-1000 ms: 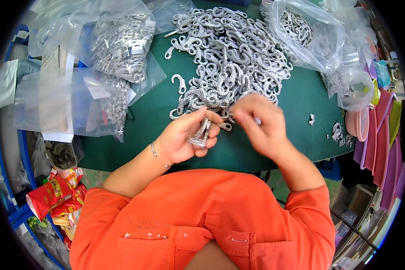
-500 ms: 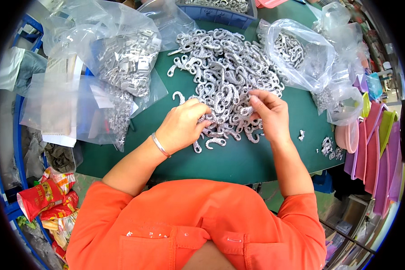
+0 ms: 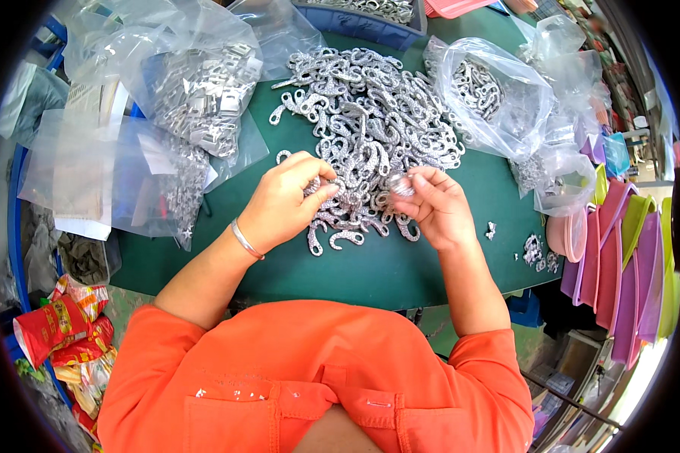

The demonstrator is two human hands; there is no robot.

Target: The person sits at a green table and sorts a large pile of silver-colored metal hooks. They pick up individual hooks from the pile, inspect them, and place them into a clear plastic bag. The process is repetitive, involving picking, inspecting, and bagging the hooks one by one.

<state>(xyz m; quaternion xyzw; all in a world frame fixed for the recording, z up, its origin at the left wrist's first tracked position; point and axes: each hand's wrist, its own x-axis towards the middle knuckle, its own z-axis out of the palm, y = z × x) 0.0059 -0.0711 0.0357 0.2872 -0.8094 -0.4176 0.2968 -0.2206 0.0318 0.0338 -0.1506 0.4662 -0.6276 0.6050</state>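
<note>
Head view shows my left hand (image 3: 283, 200) and right hand (image 3: 438, 208) each pinching a silver hook-shaped metal clasp (image 3: 399, 183) at the near edge of the big heap of clasps (image 3: 370, 128) on the green table (image 3: 400, 264), most still unsorted, I judge.

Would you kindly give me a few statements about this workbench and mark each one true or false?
1. The hooks lie heaped on a green table. True.
2. The left hand wears a bracelet at the wrist. True.
3. The right hand rests flat on bare table. False: it pinches a small silver piece at the heap's edge.
4. The bag at right is empty. False: it holds silver parts.
5. The person wears a blue shirt. False: it is orange.
</note>
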